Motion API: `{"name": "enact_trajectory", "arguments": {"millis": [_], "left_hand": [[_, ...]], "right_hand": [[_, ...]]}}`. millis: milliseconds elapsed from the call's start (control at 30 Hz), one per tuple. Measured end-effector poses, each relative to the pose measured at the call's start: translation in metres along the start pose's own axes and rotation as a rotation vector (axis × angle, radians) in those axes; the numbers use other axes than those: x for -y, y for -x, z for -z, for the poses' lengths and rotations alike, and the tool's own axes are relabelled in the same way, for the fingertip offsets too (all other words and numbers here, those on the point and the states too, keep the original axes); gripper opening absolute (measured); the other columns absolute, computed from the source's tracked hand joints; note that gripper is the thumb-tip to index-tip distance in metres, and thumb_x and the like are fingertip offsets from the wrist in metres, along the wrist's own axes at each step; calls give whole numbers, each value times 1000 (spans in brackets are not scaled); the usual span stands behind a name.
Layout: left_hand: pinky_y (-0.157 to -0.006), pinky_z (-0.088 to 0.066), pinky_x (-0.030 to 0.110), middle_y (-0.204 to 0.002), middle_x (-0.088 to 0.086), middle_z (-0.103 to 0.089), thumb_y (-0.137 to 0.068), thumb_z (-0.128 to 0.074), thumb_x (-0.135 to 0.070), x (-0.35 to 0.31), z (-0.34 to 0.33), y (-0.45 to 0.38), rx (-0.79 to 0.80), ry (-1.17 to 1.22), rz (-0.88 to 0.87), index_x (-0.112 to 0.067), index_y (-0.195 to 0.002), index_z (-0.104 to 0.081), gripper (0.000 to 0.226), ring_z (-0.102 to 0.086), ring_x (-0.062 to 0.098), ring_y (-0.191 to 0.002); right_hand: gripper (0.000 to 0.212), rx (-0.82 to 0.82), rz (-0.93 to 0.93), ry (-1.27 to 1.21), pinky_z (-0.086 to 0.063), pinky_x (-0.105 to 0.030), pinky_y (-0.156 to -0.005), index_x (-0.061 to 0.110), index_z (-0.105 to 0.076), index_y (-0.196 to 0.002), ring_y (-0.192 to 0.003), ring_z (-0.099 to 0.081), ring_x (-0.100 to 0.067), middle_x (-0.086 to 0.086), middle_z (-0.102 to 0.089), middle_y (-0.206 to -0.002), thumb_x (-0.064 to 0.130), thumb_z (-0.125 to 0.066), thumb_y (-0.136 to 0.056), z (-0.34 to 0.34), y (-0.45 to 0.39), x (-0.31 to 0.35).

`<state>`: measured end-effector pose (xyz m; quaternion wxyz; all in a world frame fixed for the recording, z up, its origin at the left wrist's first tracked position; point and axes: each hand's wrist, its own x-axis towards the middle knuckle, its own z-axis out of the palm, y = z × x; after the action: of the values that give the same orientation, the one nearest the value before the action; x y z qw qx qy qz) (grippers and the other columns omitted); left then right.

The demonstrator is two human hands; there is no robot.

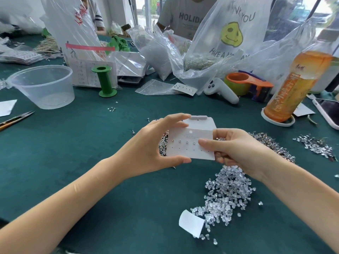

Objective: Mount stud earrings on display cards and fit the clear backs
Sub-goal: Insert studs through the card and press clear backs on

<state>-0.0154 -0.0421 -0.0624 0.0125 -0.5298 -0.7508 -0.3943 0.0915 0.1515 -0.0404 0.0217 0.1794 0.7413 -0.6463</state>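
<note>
Your left hand (146, 149) pinches the card (190, 143) by its edges above the table (82, 143); right hand (236, 151) grips its right side, thumb on top. Squeeze harder and it buckles, popping the four studs (183, 143) loose.

The white paper display card (190, 143) has its right end covered by the right hand (236, 151), whose fingertips vanish behind the card at 3 o'clock. The tiny studs (183, 142) on it are too small to tell apart. The heap of metal stud earrings (271, 142) is partly hidden behind card and hands. At 3 o'clock the white-cased phone (328, 111) is cut by the edge; the orange drink bottle (297, 85) has small, unreadable label print. At 12 o'clock, a seated person's grey printed T-shirt (183, 17) is cropped by the top edge.
</note>
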Motion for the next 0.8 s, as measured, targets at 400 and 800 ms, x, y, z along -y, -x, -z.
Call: {"name": "enact_trajectory", "arguments": {"millis": [400,800], "left_hand": [[-70,-36,4,-80,-18,-62,-85,-70,-17,-26,-26,-21,208,-30,-22,-17,-96,-71,11,-54,-10,-74],[-65,-45,12,-82,-13,-66,-79,-76,-23,-34,-47,-40,459,-37,1,-28,-86,-74,8,-60,2,-71]], "right_hand": [[22,-366,380,-31,-31,-14,-39,29,-71,-78,-40,-36,-10,-6,-62,-54,41,-74,-61,59,57,-25],[7,-458,468,-58,-34,-12,-43,28,-68,-78,-41,-38,-8,3,-59,-50,32,-71,-73,56,71,-63]]}}
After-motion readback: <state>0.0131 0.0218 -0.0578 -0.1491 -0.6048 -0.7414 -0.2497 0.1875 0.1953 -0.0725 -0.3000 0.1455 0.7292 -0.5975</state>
